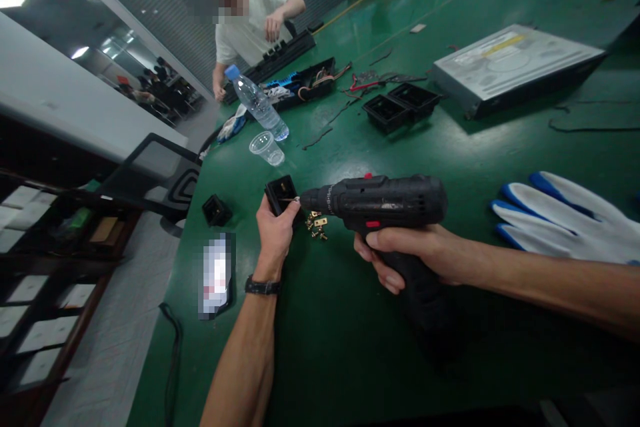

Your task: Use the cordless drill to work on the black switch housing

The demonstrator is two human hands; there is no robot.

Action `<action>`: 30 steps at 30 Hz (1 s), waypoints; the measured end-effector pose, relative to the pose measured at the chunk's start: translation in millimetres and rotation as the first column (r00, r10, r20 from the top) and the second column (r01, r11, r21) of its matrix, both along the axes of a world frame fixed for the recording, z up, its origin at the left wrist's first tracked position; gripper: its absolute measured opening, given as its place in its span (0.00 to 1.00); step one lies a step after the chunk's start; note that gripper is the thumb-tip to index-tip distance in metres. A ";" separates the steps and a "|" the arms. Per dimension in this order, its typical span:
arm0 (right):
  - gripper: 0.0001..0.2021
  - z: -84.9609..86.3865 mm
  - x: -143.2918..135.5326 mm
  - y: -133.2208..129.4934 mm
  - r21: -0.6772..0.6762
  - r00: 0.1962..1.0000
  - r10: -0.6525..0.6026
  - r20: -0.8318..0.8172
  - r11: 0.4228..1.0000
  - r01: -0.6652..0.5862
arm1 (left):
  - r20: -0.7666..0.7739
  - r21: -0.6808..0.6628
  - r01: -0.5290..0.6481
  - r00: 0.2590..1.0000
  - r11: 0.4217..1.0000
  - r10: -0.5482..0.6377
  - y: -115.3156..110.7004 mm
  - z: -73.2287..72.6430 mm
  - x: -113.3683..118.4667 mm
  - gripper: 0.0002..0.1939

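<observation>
One black-and-red power drill [393, 201]; four black square plastic boxes [217, 211]; one clear blue-capped bottle [257, 101]; one clear plastic cup [269, 149].

black wristband [263, 285] by the left hand [275, 228]; bare forearms [245, 357]

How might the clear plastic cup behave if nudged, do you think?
The clear plastic cup probably tips easily, its base looking narrower than its rim. Its thin, see-through wall suggests it is light and may flex when gripped.

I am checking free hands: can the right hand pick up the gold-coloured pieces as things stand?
Probably not: the right hand is wrapped around the drill, although the gold-coloured pieces lie close by.
</observation>
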State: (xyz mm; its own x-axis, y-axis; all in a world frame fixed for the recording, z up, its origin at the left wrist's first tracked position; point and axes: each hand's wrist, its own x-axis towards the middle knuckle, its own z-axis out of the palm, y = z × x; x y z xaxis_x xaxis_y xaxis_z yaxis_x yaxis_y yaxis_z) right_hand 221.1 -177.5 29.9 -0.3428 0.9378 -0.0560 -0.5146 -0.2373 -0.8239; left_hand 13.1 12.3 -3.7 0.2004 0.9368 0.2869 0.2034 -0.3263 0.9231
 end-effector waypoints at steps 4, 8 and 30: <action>0.11 -0.3 -0.6 0.0 0.001 1.000 -0.002 -0.013 1.000 0.002 | -0.006 0.001 0.001 1.000 1.000 -0.001 0.6 -0.4 -0.1 0.21; 0.11 -0.5 -0.2 0.4 0.000 1.000 0.001 -0.012 1.000 -0.001 | -0.010 -0.005 -0.011 1.000 1.000 0.011 -0.9 1.2 0.5 0.22; 0.12 0.1 -0.3 -0.9 -0.011 1.000 0.000 -0.012 1.000 0.000 | 0.006 0.003 0.008 1.000 1.000 -0.008 3.3 -4.0 -1.7 0.22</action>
State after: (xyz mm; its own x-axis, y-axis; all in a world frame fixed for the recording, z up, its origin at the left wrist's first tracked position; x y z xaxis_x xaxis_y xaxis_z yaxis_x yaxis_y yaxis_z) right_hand 220.8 -178.4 30.0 -0.3435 0.9371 -0.0617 -0.5247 -0.2460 -0.8150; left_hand 11.4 15.6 -7.7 0.2056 0.9345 0.2906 0.1949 -0.3301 0.9236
